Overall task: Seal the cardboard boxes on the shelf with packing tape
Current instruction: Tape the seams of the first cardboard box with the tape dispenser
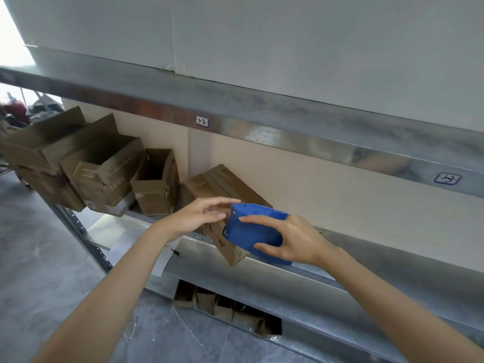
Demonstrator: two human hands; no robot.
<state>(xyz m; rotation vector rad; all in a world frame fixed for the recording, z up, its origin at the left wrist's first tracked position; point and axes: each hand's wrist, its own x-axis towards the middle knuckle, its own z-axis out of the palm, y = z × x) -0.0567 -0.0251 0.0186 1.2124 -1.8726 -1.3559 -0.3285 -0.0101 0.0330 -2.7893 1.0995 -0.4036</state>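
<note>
A closed cardboard box (222, 188) sits tilted on the metal shelf (366, 260), its near corner past the shelf's front edge. My right hand (285, 241) grips a blue tape dispenser (251, 229) in front of that box's near end. My left hand (201, 217) reaches to the dispenser's left end with straight fingers, fingertips at its nose and over the box. Whether those fingertips pinch tape I cannot tell. Further left on the shelf stand an open box (155, 184) and a pile of open boxes (78, 158).
The upper shelf beam (262, 119) with small labels runs overhead. A lower shelf holds several small boxes (225, 307). White sheets (131, 237) lie at the shelf's left end. Grey floor (39, 258) spreads to the left; the shelf's right part shows bare metal.
</note>
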